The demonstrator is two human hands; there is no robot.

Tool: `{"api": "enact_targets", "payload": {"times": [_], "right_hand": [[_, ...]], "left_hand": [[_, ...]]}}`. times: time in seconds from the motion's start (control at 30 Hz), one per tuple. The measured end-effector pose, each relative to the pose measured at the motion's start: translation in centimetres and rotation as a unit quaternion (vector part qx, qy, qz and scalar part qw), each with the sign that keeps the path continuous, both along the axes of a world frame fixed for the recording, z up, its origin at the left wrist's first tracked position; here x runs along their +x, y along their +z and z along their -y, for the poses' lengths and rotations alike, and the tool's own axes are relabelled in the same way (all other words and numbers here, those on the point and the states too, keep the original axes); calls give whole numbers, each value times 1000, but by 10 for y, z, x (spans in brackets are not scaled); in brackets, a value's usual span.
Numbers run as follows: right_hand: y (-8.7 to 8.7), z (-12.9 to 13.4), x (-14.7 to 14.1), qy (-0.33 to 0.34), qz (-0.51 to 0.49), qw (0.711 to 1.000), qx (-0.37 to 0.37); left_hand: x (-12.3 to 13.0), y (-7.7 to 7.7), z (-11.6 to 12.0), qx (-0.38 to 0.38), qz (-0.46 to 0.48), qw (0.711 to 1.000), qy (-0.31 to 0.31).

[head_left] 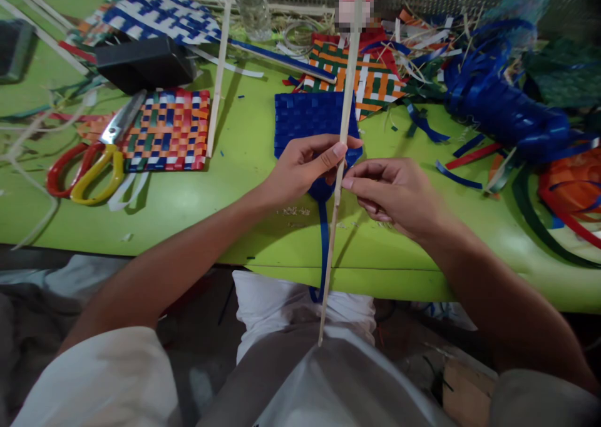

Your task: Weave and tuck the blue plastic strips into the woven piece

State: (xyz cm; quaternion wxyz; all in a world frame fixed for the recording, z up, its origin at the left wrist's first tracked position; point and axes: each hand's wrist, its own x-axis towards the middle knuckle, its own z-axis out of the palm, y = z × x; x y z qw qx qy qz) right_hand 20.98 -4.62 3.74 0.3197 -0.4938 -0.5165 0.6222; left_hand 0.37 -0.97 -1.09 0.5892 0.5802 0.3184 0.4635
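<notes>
A long pale bamboo stick (348,95) stands upright in front of me, its lower end near my shirt. My left hand (312,161) is closed on its middle, the thumb pressed along it. Just right of the stick, my right hand (392,192) is pinched, fingertips at the stick's edge; whatever lies between them is hidden. Behind and under my hands lies a dark blue woven fan-shaped piece (305,117), narrowing toward me. From its tip a flat blue strip (323,239) hangs over the table's front edge.
Scissors with red and yellow handles (113,129) lie left on the green table (244,220), against an orange checkered woven piece (173,129). A black box (143,64) sits behind. An orange-green woven piece (375,76) and coiled blue strips (502,108) lie to the right.
</notes>
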Motion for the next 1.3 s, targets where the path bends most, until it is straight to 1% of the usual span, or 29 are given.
{"api": "enact_targets", "payload": {"times": [0.2, 0.47, 0.6, 1.1, 1.3], "right_hand": [[-1, -1, 0, 0, 13, 1000, -3], [2, 0, -1, -2, 31, 999, 24], [3, 0, -2, 1, 34, 999, 38], [1, 0, 0, 23, 30, 999, 30], [1, -1, 0, 25, 22, 999, 40]], "left_hand": [[0, 0, 0, -8, 12, 1000, -7], [-1, -2, -2, 9, 15, 1000, -21], [0, -3, -2, 11, 12, 1000, -18], [1, 1, 2, -20, 12, 1000, -13], [1, 3, 3, -7, 17, 1000, -14]]}}
